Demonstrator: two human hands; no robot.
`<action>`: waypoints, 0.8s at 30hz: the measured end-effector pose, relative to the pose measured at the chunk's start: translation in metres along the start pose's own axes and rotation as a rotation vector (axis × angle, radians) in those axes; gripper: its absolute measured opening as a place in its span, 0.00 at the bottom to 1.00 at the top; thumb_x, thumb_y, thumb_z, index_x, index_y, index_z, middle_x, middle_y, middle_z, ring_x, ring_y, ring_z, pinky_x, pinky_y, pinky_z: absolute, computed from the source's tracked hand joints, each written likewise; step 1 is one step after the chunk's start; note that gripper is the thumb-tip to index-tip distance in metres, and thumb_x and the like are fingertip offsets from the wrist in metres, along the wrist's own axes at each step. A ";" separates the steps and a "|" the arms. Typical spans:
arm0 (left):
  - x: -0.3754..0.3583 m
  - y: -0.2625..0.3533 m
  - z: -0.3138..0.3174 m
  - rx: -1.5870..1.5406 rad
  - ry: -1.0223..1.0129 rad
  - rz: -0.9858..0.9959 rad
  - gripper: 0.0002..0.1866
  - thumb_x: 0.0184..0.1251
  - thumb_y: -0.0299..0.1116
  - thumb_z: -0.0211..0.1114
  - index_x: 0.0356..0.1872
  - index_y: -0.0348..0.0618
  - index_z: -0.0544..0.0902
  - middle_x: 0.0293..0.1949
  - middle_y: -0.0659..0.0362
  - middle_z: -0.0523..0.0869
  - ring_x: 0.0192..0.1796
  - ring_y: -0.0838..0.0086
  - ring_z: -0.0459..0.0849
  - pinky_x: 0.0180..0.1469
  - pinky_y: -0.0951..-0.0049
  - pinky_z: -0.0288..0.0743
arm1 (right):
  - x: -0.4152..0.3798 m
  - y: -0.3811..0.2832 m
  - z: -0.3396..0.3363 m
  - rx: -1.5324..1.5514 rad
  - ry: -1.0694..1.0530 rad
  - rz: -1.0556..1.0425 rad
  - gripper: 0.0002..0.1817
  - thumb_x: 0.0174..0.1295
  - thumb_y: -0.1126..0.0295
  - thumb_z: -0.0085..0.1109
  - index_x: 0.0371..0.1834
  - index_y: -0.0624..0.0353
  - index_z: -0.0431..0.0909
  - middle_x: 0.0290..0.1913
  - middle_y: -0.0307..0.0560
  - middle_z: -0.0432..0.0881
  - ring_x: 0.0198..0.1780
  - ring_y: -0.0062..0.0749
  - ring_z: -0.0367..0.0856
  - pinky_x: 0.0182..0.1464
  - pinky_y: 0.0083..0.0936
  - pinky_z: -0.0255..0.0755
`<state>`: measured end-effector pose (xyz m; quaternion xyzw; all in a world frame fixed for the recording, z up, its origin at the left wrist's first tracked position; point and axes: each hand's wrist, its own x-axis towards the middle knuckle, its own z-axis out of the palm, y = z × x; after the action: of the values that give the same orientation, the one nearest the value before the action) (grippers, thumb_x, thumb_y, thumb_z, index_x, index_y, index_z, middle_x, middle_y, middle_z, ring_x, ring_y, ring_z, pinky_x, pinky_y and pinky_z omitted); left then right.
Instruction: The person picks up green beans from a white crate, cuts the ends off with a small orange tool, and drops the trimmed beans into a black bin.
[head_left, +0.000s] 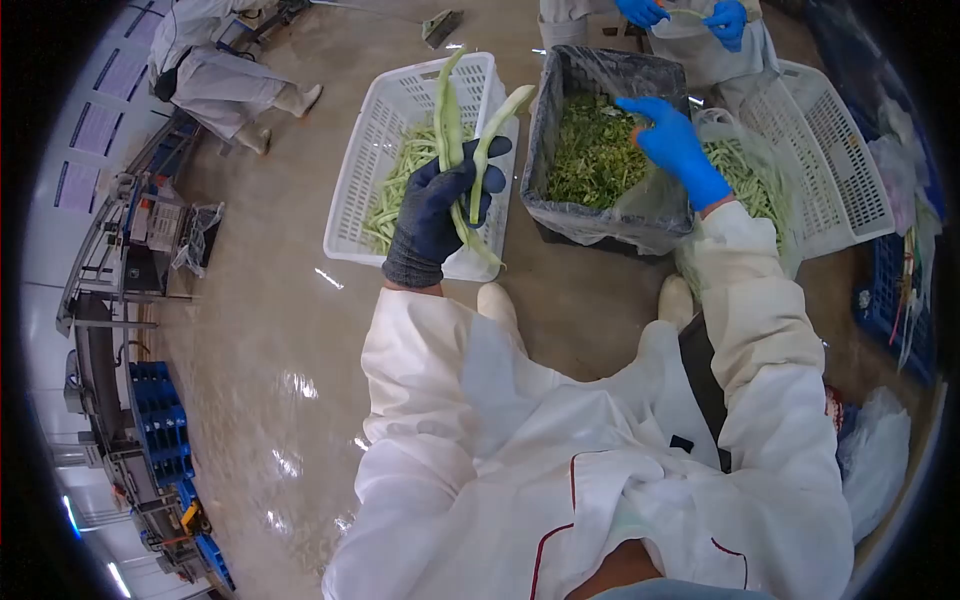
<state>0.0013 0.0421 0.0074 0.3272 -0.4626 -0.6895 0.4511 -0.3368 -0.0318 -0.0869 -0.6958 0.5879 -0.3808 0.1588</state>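
Observation:
My left hand (437,205), in a dark glove, is closed around a few long flat green beans (447,115). They stick up past the fingers and hang out below, above the right side of a white basket (340,215). Inside that basket lie more green beans (400,185). My right hand (672,145), in a blue glove, hovers over the dark lined crate (608,225) with its index finger stretched out. A small orange spot shows near its thumb; I cannot make out what it is. Chopped green trimmings (592,155) fill the crate's lower part.
Right of the crate, clear plastic wrap (790,215) surrounds more green beans (745,180), beside another white basket (850,190). A person opposite, in blue gloves (728,22), holds a bean. Another person's legs (235,90) show at upper left. Blue crates (160,420) stand at left.

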 end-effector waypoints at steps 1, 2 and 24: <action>0.000 -0.002 0.002 -0.002 0.006 -0.001 0.21 0.67 0.34 0.61 0.58 0.31 0.77 0.46 0.53 0.86 0.35 0.80 0.82 0.35 0.81 0.76 | 0.000 -0.031 -0.005 0.147 -0.064 0.033 0.21 0.58 0.68 0.60 0.58 0.46 0.81 0.39 0.49 0.86 0.40 0.35 0.83 0.46 0.31 0.75; 0.001 -0.003 0.003 0.041 -0.016 -0.004 0.21 0.67 0.34 0.60 0.57 0.32 0.78 0.44 0.54 0.86 0.34 0.80 0.82 0.35 0.81 0.76 | 0.001 -0.050 -0.005 0.313 -0.094 -0.033 0.21 0.60 0.68 0.59 0.58 0.47 0.81 0.38 0.47 0.86 0.40 0.31 0.81 0.46 0.29 0.74; 0.013 -0.019 0.019 0.187 -0.079 -0.057 0.20 0.60 0.30 0.58 0.53 0.31 0.80 0.40 0.53 0.87 0.36 0.77 0.84 0.35 0.81 0.76 | -0.015 -0.099 -0.022 0.752 -0.198 -0.164 0.13 0.68 0.69 0.53 0.53 0.58 0.82 0.39 0.45 0.84 0.35 0.23 0.79 0.42 0.25 0.76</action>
<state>-0.0258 0.0396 -0.0041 0.3533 -0.5328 -0.6684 0.3801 -0.2838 0.0132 -0.0117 -0.6671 0.3315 -0.5122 0.4274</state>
